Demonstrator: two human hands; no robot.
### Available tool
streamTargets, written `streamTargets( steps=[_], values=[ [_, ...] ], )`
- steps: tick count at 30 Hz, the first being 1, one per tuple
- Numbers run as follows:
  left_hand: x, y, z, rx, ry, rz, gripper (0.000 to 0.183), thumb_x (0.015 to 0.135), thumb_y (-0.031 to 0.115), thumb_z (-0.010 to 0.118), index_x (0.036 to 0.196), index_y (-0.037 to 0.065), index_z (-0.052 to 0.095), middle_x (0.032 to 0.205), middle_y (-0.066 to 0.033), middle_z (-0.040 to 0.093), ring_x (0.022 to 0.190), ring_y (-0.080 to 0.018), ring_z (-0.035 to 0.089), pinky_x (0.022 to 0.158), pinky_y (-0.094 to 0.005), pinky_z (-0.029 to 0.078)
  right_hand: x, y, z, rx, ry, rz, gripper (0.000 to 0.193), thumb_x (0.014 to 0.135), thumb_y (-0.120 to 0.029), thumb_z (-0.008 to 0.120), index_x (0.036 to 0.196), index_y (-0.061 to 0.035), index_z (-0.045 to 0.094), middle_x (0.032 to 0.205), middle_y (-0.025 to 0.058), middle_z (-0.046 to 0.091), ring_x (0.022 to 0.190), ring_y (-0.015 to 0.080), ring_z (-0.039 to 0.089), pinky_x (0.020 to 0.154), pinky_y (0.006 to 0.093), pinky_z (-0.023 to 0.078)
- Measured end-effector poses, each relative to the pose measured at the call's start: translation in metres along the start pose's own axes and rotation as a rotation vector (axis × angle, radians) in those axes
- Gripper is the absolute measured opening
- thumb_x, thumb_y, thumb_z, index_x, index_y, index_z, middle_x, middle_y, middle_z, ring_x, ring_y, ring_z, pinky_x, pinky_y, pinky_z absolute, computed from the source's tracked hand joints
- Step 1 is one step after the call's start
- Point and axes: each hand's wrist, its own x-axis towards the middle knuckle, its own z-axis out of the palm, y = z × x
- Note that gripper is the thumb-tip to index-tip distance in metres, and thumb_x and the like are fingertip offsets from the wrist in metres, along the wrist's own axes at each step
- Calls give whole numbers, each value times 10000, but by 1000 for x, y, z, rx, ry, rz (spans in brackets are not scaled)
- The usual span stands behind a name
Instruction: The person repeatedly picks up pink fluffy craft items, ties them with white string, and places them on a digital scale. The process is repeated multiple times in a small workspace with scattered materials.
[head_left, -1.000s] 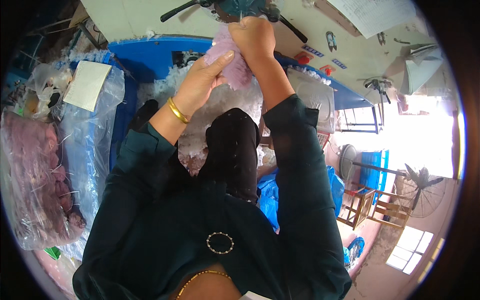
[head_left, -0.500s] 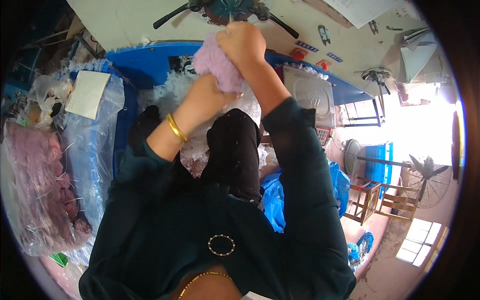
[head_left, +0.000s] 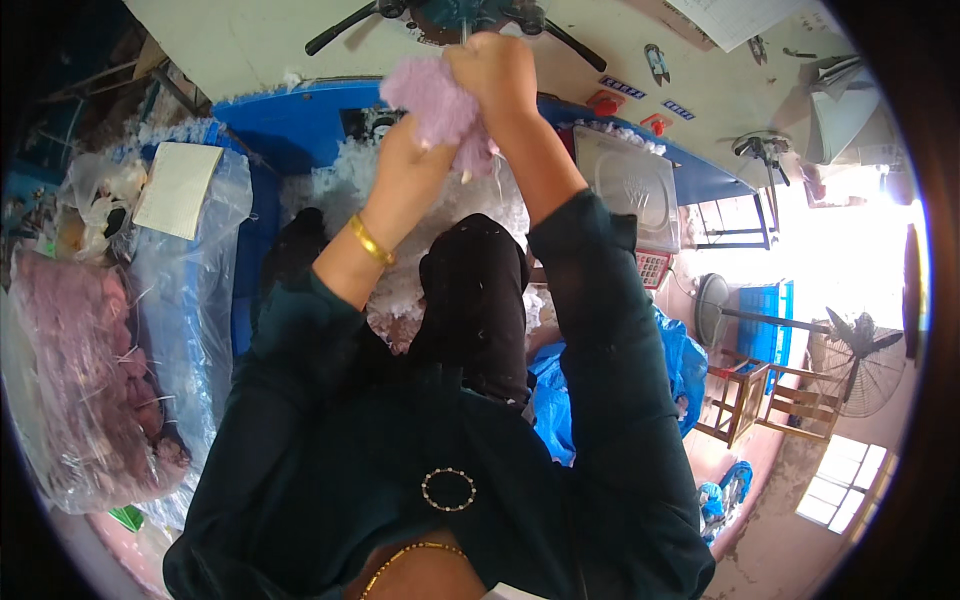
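A fuzzy lilac plush piece (head_left: 428, 98) is held in front of me at the table's near edge. My right hand (head_left: 497, 78) is closed on its upper right part, just below a thin metal tube (head_left: 464, 30) of the machine. My left hand (head_left: 413, 165), with a gold bangle on the wrist, is closed round the lower part of the plush piece. The fingertips of the left hand are mostly hidden. Whether the tube enters the plush piece is hidden by my right hand. Loose white fluff (head_left: 350, 185) lies below my hands.
Two black handles (head_left: 340, 28) flank the machine on the pale tabletop (head_left: 240, 40). Small thread snips (head_left: 656, 64) and red buttons (head_left: 605, 102) are on the right. A clear bag of pinkish plush pieces (head_left: 85, 370) lies left. A scale (head_left: 655, 268) and blue bag (head_left: 682, 365) are right.
My left hand has moved up and slightly right. The plush piece's top edge has tipped up and left. My right hand has shifted slightly up and stays closed on it.
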Motion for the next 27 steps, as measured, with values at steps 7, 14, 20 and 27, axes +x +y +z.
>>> streamTargets(
  steps=[7,14,20,27],
  values=[
    [-55,20,-9,-482,-47,52,391,810,-96,544,1194,-24,550,1070,-87,620,1007,-145,574,875,-288,467,-70,10,-26,362,-14,-211,255,674,-96,652,557,6,449,529,153,398,458,219,340,441,343,327],
    [-9,6,3,152,-34,110,247,741,41,688,977,12,620,1047,-126,594,890,-270,591,743,-313,477,-54,31,-7,527,88,-303,213,652,4,592,543,6,408,515,134,351,449,179,313,422,325,298],
    [1,15,-4,398,-136,49,271,728,110,706,970,5,641,995,-151,595,903,-304,585,777,-350,466,-49,21,-13,386,115,-339,198,632,-16,604,533,-1,434,520,150,388,429,244,375,428,331,338],
    [16,13,-17,-286,-141,-221,244,767,96,743,966,-13,652,941,-43,664,871,-96,603,779,-251,477,-42,-1,-9,304,155,-248,266,656,-122,614,517,-4,420,494,175,313,411,261,287,406,369,302]
  ],
)
